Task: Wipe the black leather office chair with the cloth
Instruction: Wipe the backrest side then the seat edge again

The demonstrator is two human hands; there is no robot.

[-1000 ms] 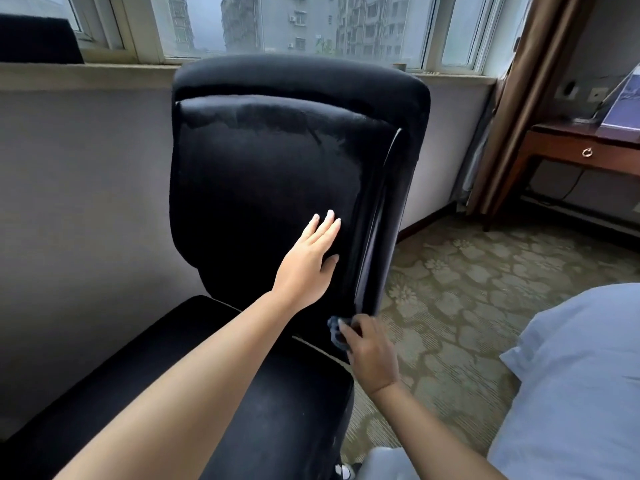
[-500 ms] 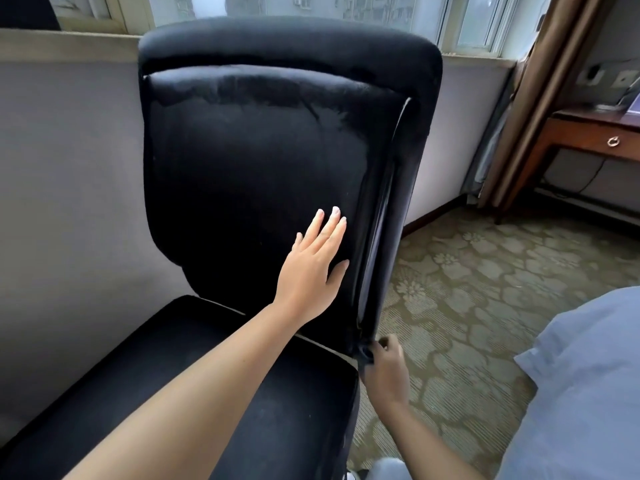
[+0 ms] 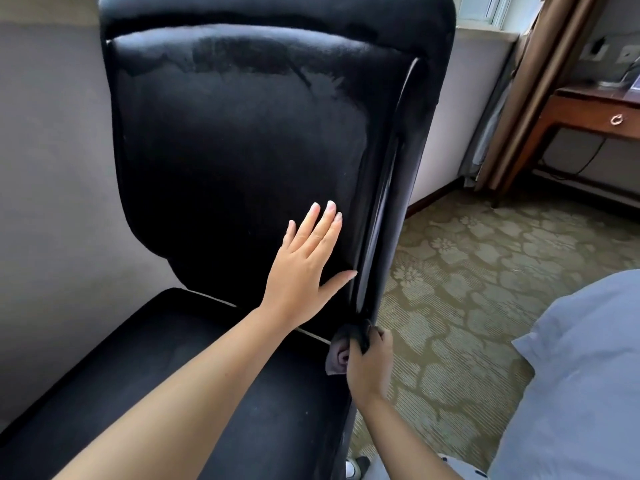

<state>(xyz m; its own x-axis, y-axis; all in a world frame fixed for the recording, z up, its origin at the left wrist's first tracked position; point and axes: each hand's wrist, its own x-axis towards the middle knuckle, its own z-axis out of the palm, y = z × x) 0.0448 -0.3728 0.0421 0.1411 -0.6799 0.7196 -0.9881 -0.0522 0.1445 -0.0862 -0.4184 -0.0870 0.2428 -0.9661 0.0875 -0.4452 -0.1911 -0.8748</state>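
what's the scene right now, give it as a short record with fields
left hand: flat, fingers straight, pressed on the lower backrest
right hand: grips the cloth at the bottom of the backrest's right edge
chair: black leather, streaks across the upper backrest
floor: patterned carpet
nearby: wooden desk at right, curtain beside it

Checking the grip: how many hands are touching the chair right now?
2: left hand flat on the chair backrest; right hand gripping the cloth at its lower right edge.

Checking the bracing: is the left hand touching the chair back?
Touching: the head view shows the left hand pressed flat on the chair back, no gap.
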